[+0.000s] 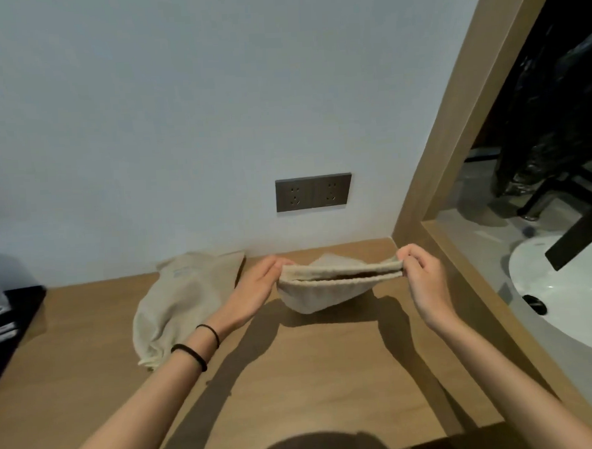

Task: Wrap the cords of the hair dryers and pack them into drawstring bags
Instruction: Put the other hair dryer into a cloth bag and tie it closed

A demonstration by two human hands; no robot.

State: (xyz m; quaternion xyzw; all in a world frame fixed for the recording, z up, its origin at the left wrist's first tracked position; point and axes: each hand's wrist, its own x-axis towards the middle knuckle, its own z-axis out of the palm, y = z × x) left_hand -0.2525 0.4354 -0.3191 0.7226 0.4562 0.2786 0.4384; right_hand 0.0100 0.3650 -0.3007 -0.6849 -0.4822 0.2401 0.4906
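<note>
The person's left hand [256,288] and right hand [422,276] hold a pale drawstring bag [312,294] by the two ends of its mouth, just above the wooden counter [296,389]; the right hand's fingers curl in a pinch on the right end of the hem; the left hand grips the left end, though its fingertips are partly hidden by the cloth; the hem is drawn into a taut line, so the opening shows only as a narrow dark slit, and the body of the bag sags below it, seemingly slack.

A second bag [182,299] of the same cloth lies on the counter to the left, near the wall, with its gathered mouth toward the person; it looks bulky, so it may already hold a dryer, but its contents cannot be seen; no hair dryer or cord is in view anywhere.

The step in hand appears to be readying this bag for packing, or perhaps stretching its gathered mouth flat; the next move likely calls for bringing the hands closer and parting the two hems so that the mouth gapes wide enough to take a dryer; one hand would then have to let go to fetch it.

A grey double socket [313,192] sits in the wall behind, and a white basin [566,309] lies to the right.
</note>
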